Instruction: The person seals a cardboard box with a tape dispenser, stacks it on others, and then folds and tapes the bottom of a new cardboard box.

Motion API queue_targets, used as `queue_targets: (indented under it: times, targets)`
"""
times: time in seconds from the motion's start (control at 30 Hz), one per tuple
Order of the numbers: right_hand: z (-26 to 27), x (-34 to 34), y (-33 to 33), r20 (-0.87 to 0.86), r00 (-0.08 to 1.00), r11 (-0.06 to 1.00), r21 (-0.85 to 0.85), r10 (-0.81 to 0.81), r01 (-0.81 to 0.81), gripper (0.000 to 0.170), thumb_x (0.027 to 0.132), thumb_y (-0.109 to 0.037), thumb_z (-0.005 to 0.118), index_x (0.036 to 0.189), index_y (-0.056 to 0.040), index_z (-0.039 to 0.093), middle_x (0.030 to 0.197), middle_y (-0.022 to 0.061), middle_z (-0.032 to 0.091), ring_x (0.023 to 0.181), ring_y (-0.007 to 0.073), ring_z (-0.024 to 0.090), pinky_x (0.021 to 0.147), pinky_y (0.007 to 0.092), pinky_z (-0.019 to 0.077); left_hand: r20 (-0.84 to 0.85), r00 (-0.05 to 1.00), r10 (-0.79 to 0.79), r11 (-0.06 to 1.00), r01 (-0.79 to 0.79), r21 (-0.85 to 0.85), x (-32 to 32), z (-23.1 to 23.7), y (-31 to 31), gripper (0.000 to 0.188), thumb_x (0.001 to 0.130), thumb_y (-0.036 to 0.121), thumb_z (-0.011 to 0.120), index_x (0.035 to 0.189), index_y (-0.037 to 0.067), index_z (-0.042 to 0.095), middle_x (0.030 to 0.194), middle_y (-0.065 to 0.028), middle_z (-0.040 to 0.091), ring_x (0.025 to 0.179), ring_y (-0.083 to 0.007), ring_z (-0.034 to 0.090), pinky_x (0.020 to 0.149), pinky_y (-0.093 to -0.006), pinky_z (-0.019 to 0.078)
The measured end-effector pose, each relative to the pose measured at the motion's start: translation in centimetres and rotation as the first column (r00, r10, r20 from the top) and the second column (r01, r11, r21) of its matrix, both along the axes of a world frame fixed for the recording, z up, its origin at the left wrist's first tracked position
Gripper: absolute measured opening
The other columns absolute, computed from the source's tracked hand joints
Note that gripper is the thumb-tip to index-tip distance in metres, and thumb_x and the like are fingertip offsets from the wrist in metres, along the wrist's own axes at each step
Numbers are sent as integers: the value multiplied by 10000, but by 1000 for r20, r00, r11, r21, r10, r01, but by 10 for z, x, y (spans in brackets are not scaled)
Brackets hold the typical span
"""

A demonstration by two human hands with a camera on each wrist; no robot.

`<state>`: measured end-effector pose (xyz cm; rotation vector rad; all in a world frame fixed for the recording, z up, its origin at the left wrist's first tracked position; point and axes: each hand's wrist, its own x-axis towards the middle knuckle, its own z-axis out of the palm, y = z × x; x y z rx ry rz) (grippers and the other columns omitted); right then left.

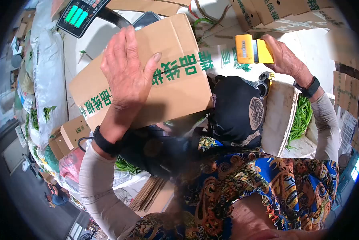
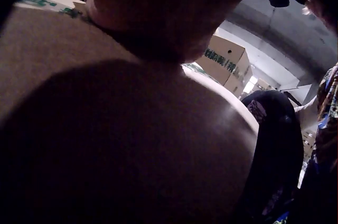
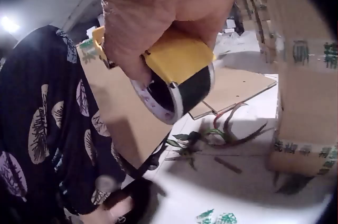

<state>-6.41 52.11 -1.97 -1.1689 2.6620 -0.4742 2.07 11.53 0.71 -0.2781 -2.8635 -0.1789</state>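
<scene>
A closed cardboard carton [image 1: 175, 38] with green-printed tape along its face lies tilted before the person, near the knees. My left hand [image 1: 125, 76] rests on its top, fingers straight and thumb spread. To the right, my right hand [image 1: 282, 58] grips a yellow tape dispenser [image 1: 247, 49] just off the carton's right side. A strip of clear tape with green print [image 1: 223, 56] stretches between the carton and the dispenser. In the right wrist view the tape roll [image 3: 195, 94] shows under the dispenser's yellow body [image 3: 177, 57]. The left wrist view is mostly dark carton surface [image 2: 127, 139].
A digital scale display [image 1: 81, 18] stands at the upper left. Green chillies [image 1: 301, 116] lie in a white foam box [image 1: 278, 116] at the right. Stacked cartons [image 1: 283, 14] stand at the back right; loose stems and leaves [image 3: 211, 134] litter the white floor.
</scene>
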Motion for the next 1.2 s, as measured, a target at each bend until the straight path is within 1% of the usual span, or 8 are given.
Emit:
queue_targets:
  times: [0.23,0.43,0.63,0.9,0.97,1.1,1.17,1.2]
  targets:
    - [-16,-4,-4,125,991,998,-46,47,-41,553,708,-66,734,1137,-3,391,960,215,535,914,426,583,758,487,490,-22,999,-23,1000,23,15,-3,1,0,756,881,408,620,1454,7,332,1403,-193,400,1307,-358,362,1075,-498,243]
    - [14,8,-89,-78,995,958,284,58,-33,556,619,95,641,1102,-30,396,969,177,530,902,392,602,737,459,524,-22,999,-29,1000,29,4,-2,-1,0,762,867,392,629,1450,1,335,1390,-198,408,1293,-366,372,1066,-502,258]
    - [17,10,-114,-290,945,937,346,150,-43,464,618,96,634,1030,-3,444,833,172,555,710,324,634,602,386,516,-31,998,-55,998,55,-8,-6,-7,3,748,880,386,609,1460,16,315,1400,-201,381,1305,-368,346,1070,-512,242]
    - [21,0,-109,-101,985,975,187,142,-121,542,622,81,683,1106,31,445,864,199,609,770,344,668,615,404,534,40,999,26,996,-23,-84,-6,-8,5,736,927,425,548,1496,64,251,1412,-195,358,1305,-376,325,1071,-527,228]
    - [28,-4,-115,-149,983,960,273,112,-68,538,639,63,691,1118,43,447,851,209,623,776,361,664,624,416,534,39,995,91,991,-86,-100,-14,-10,10,727,937,449,532,1499,81,255,1421,-193,355,1316,-380,318,1073,-532,228]
    - [4,-23,-85,92,995,995,89,44,-52,490,652,-95,726,1083,30,528,835,181,654,802,366,667,688,420,541,11,994,105,986,-103,-131,-30,-19,12,724,941,467,521,1500,89,258,1426,-196,356,1322,-384,315,1073,-540,227]
    - [-34,-18,-86,153,987,853,509,43,-116,486,637,-104,725,1075,26,556,869,168,666,850,351,673,711,410,540,33,993,110,989,-106,-105,-30,-15,6,728,939,478,517,1499,90,261,1429,-200,357,1325,-384,315,1076,-541,221]
    - [-47,-15,-80,140,984,850,501,107,-163,466,634,-99,721,1059,21,569,868,162,670,861,344,676,709,414,540,33,992,119,987,-114,-109,-29,-15,6,724,940,471,516,1501,92,258,1429,-206,356,1326,-381,316,1083,-540,210]
